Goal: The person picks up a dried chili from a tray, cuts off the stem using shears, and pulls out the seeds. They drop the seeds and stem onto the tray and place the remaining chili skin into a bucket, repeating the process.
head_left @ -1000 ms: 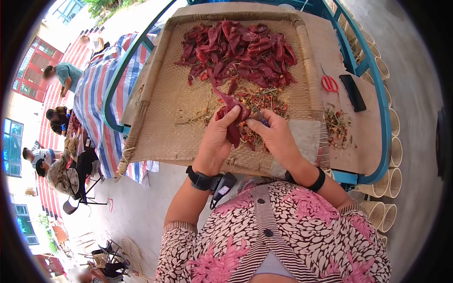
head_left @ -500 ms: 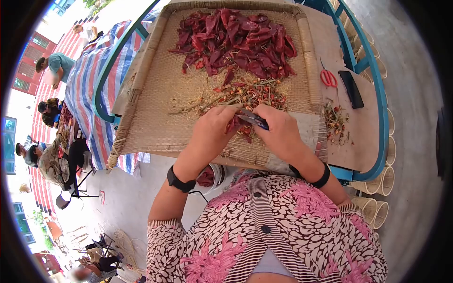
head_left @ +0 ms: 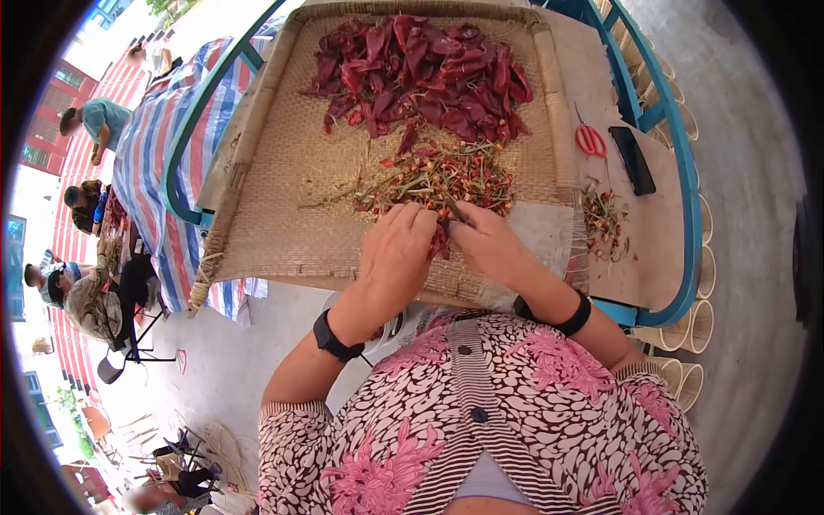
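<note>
A woven tray (head_left: pixel 283 180) lies before me, bearing a large heap of dried red peppers (head_left: pixel 421 69) at its far side and a smaller pile of stems and scraps (head_left: pixel 455 174) nearer. At the tray's near part, my left hand (head_left: pixel 396 249) pinches a dark red pepper (head_left: pixel 439 240), partly hidden by the fingers. Beside it, my right hand (head_left: pixel 493 247) is closed round a dark, narrow tool (head_left: pixel 452 209), whose tip shows by the pepper; most of the tool is covered.
Red-handled scissors (head_left: pixel 590 140), a black phone (head_left: pixel 633 160) and scattered stem scraps (head_left: pixel 605 221) lie on the board right of the tray. A blue metal frame (head_left: pixel 691 215) surrounds it. Several people sit or stand beyond the striped sheet (head_left: pixel 150 163) at left.
My right hand has turned and moved slightly left, so the tool now points away from me instead of across. The view has shifted a little.
</note>
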{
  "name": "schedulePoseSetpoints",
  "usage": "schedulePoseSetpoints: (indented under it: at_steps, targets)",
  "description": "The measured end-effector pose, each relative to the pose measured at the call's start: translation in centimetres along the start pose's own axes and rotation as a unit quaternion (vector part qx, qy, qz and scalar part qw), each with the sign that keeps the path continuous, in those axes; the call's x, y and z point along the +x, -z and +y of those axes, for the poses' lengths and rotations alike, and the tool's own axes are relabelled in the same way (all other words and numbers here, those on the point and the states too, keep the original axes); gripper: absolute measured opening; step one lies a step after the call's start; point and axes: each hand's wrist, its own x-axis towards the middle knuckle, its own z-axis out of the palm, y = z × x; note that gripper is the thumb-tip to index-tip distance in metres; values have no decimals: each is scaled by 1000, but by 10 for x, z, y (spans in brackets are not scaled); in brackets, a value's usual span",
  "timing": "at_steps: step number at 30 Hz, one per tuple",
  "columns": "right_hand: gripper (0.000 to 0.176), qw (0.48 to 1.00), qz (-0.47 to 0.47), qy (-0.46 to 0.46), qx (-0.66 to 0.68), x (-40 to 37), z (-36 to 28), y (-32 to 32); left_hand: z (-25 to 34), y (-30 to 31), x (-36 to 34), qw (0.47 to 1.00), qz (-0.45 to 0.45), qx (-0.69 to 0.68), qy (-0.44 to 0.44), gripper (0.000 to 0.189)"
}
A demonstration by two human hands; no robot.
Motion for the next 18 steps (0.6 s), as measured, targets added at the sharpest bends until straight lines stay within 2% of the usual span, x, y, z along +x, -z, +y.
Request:
schedulePoseSetpoints:
  at_steps: [1, 3, 5, 6, 8, 11, 14, 18]
  targets:
    - [18, 991, -42, -70, 107, -2, -8, 6, 0, 1, -2, 999, 3, -50, 13, 23]
    - [17, 918, -120, -206, 317, -11, -32, 17, -3, 8, -8, 985, -15, -166, 40, 21]
    - [17, 894, -139, -217, 365, -14, -40, 16, -5, 19, -10, 951, -56, -299, 62, 18]
    - [16, 882, -148, -222, 388, -15, -41, 15, -5, 16, -13, 911, -56, -390, 121, 18]
    - [16, 842, -186, -239, 447, -14, -35, 14, -6, 10, -21, 798, -52, -554, 232, 19]
    - [15, 796, -206, -250, 512, -17, -28, 11, -4, 9, -24, 713, -47, -634, 295, 20]
    - [15, 762, -200, -247, 565, -23, -31, 7, 2, 3, -25, 619, -18, -736, 274, 22]
    - [15, 747, -227, -207, 590, -26, -32, 2, 0, -11, -31, 557, 12, -800, 222, 24]
